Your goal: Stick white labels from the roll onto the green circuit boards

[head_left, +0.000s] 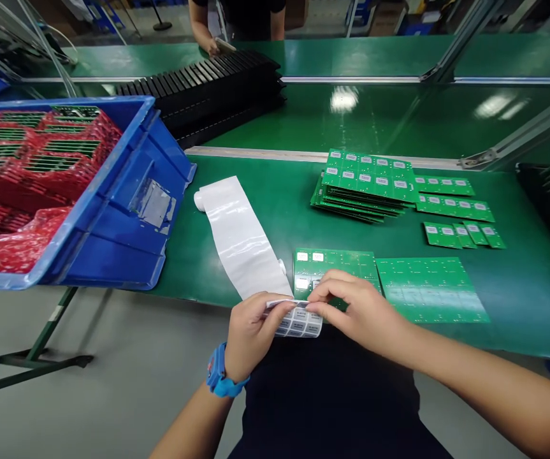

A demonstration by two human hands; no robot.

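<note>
My left hand (258,328), with a blue watch (223,373) on its wrist, pinches a sheet of labels (298,324) at the table's front edge. The sheet runs into a long white backing strip (243,233) lying across the table. My right hand (351,306) has thumb and forefinger closed at the sheet's upper right edge; whether a single label is between them cannot be made out. Just behind that hand lies a green circuit board panel (346,260) with a few white labels at its left side. A second panel (430,287), without visible labels, adjoins it on the right.
A stack of labelled circuit boards (368,182) stands farther back, with smaller board pieces (456,207) to its right. On the left is a blue crate (160,185) of red-wrapped boards (50,153). Black slotted racks (217,89) lie behind; a person (239,19) stands across the table.
</note>
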